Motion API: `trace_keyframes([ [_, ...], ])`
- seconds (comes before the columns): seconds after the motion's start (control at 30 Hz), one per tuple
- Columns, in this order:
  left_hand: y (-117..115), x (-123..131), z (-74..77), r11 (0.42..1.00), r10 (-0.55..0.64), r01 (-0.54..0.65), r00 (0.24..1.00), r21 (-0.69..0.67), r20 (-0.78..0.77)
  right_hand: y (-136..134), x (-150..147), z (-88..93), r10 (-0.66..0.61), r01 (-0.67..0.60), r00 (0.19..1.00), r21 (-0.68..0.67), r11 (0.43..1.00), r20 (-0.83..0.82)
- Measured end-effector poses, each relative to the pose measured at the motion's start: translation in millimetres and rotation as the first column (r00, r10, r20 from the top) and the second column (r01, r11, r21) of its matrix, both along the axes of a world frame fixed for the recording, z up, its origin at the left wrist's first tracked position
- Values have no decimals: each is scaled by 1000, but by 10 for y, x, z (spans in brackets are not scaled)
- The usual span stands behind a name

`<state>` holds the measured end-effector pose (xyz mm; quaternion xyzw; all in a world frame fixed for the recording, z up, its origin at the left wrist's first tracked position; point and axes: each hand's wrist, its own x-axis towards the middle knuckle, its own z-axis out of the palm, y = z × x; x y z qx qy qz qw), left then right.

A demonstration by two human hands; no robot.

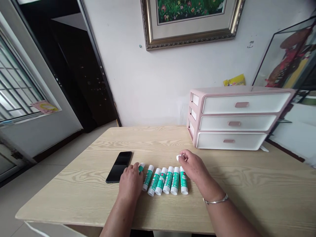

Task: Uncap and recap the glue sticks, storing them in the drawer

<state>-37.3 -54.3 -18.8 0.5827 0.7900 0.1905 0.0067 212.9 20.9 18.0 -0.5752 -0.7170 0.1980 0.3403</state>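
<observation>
Several green-and-white glue sticks lie side by side in a row on the wooden table, among them a glue stick (168, 180) in the middle and one at the right end (183, 180). My left hand (130, 181) is closed round the leftmost glue stick (141, 167), whose white end shows past the fingers. Just above the row's right end, my right hand (191, 164) pinches a small white piece (178, 158) between thumb and fingers. A bracelet circles the right wrist.
A black phone (119, 167) lies left of my left hand. At the back right of the table (148, 138) stands a pink-and-white drawer unit (234, 123), with a yellow packet (235, 80) behind its top. A framed picture (192, 41) hangs on the wall.
</observation>
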Motion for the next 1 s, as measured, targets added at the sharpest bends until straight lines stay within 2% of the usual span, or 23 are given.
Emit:
trace_keyframes([
  [0.17,102,71,48,990,-140,138,977,20,162,15,-35,-70,51,-50,996,9,999,-78],
  [0.3,209,91,157,980,-200,183,927,82,319,30,-64,-138,97,-92,968,32,995,-231],
  [0.37,247,108,232,963,-269,226,820,148,505,30,-92,-162,134,-126,939,47,991,-316],
  [0.47,262,162,323,924,-371,290,535,248,759,29,-145,-191,195,-172,878,91,981,-437],
  [0.57,232,237,336,909,-376,310,326,277,868,33,-193,-222,253,-221,797,126,967,-548],
  [0.63,205,278,301,906,-352,323,215,274,911,34,-213,-242,284,-260,750,129,957,-597],
  [0.73,171,297,236,897,-339,343,131,278,932,19,-233,-261,324,-312,703,134,940,-634],
  [0.9,142,267,182,896,-346,324,82,304,934,-48,-268,-239,344,-365,660,116,924,-668],
  [1.0,128,266,177,911,-330,281,56,302,942,-72,-282,-212,328,-354,644,110,929,-691],
])
